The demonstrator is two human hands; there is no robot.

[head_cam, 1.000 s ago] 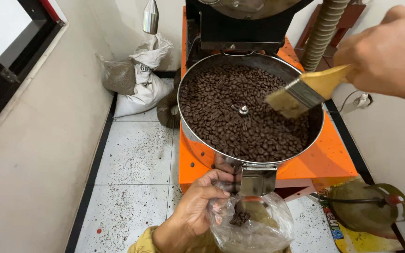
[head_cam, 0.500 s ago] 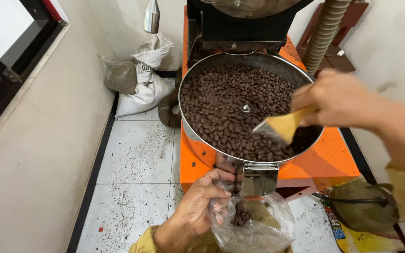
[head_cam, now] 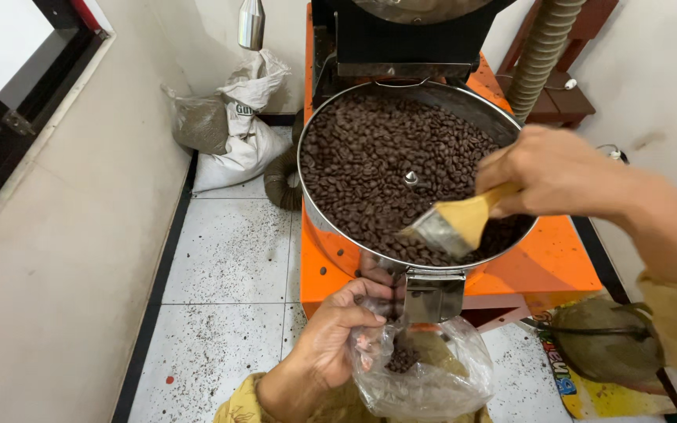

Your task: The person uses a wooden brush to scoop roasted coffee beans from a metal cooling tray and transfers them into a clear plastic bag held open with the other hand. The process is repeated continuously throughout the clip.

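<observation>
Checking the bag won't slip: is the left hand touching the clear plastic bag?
Touching. The head view shows the left hand with its fingers pinching the clear plastic bag by its mouth under the metal chute.

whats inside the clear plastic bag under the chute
The plastic bag, held open by the left hand under the metal chute, holds a small heap of dark coffee beans. The bag's bottom is out of frame.

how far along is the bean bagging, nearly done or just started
Early, it seems. Done: a small heap of beans lies in the clear plastic bag. In hand: left hand holds the bag under the metal chute; right hand sweeps with a brush. Left: the round tray is full of beans.
</observation>
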